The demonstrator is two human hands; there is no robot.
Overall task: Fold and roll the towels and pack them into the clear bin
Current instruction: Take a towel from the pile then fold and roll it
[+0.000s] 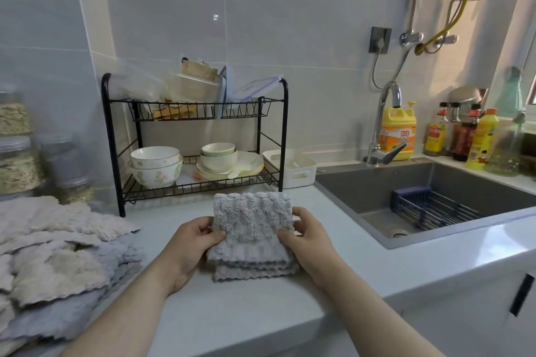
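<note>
Between both hands, folded towel (251,229), countertop (261,313) edge near

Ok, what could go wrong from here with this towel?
The folded towel is held only at its side edges by the left hand and right hand, so its stacked layers may slide apart during rolling. The open sink sits close on the right; a loose roll could tumble in.

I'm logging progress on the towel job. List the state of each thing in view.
Grey towel: folded, held at both sides.
Left hand: grips the towel's left edge.
Right hand: grips its right edge.
Towel pile: unfolded, stacked on the counter.
Tap: no water running.
</note>
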